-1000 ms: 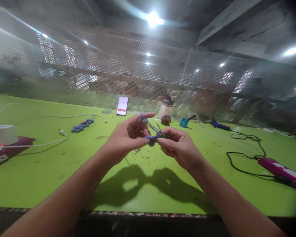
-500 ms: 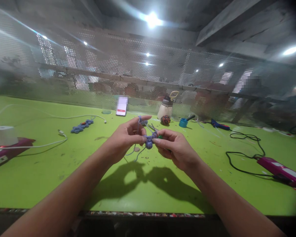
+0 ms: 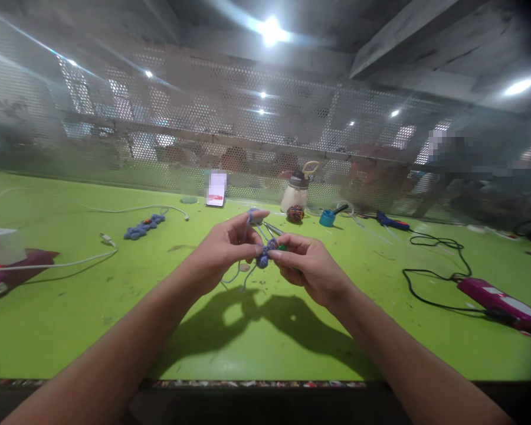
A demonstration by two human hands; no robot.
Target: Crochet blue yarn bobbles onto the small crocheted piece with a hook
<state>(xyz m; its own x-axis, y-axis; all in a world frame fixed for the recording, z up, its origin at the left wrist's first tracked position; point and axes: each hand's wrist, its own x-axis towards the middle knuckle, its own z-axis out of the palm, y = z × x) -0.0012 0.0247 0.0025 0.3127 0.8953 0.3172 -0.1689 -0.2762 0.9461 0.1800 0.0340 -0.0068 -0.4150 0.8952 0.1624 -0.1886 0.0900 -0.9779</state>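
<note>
Both hands meet above the middle of the table around a small purple-blue crocheted piece (image 3: 263,260) with rounded, puffy lobes. My left hand (image 3: 232,242) pinches its left side between thumb and fingers; purple-blue yarn (image 3: 249,217) loops over the raised index finger, and loose strands hang below. On the right side, my right hand (image 3: 303,260) is closed on the piece with thumb and index finger. A bit of something green (image 3: 282,248) shows at those right fingers, its shape mostly hidden. Thin metal tips (image 3: 272,228) show just behind the hands; I cannot tell what they belong to.
Farther back on the green table (image 3: 256,348) are a phone (image 3: 216,189), a bottle (image 3: 295,192), a dark yarn ball (image 3: 295,213), a blue pot (image 3: 327,218) and a glue gun (image 3: 393,221). A crocheted strip (image 3: 144,226) lies left. Power strips (image 3: 500,301) and cables flank both sides.
The hands and crocheted piece sit slightly further left in view, as does most of the scene. The right fingertips have shifted a little toward the left hand. Both grips stay closed.
</note>
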